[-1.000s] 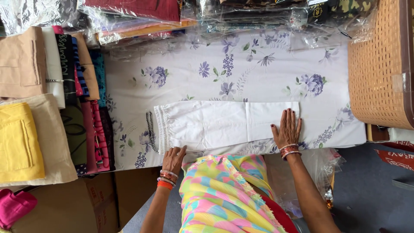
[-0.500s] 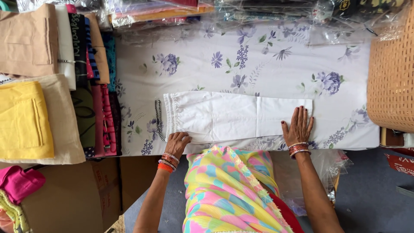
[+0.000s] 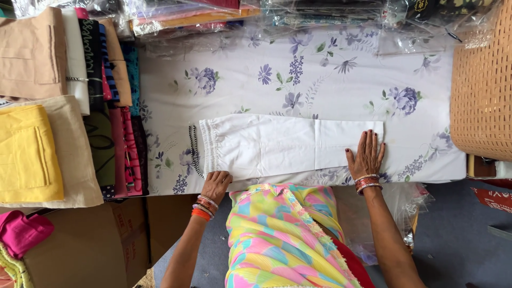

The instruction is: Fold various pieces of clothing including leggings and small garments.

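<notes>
Since half a second ago our hands have hardly shifted on the cloth; only the view has slid a little, and both hands stay at the near edge of the garment.

Our right hand (image 3: 366, 154) lies flat with the fingers spread apart, palm down on the right end of the folded white trousers (image 3: 290, 145). It presses and grips nothing. Red and silver bangles (image 3: 367, 183) sit on its wrist. Our left hand (image 3: 216, 184) is at the near left corner of the trousers, beside the gathered waistband (image 3: 209, 145). Its fingers are curled together at the cloth edge, but we cannot tell if they pinch the cloth or only touch it. Orange and silver bangles (image 3: 202, 207) are on that wrist.

The trousers lie lengthwise, left to right, on a white bedsheet with purple flowers (image 3: 298, 74), close to its near edge. A dark beaded cord (image 3: 193, 149) lies just beside the waistband, on its left. Between our arms we see our own bright garment in pink, yellow and green (image 3: 277, 234).

To the left stand folded clothes in a row (image 3: 114, 106), then a beige stack (image 3: 32, 53) and a folded yellow piece (image 3: 26, 154). Along the far edge are garments packed in clear plastic (image 3: 224, 13). On the right stands a woven tan basket (image 3: 482, 90). Near left, a brown cardboard box (image 3: 101, 240) and a pink cloth (image 3: 21, 232).
</notes>
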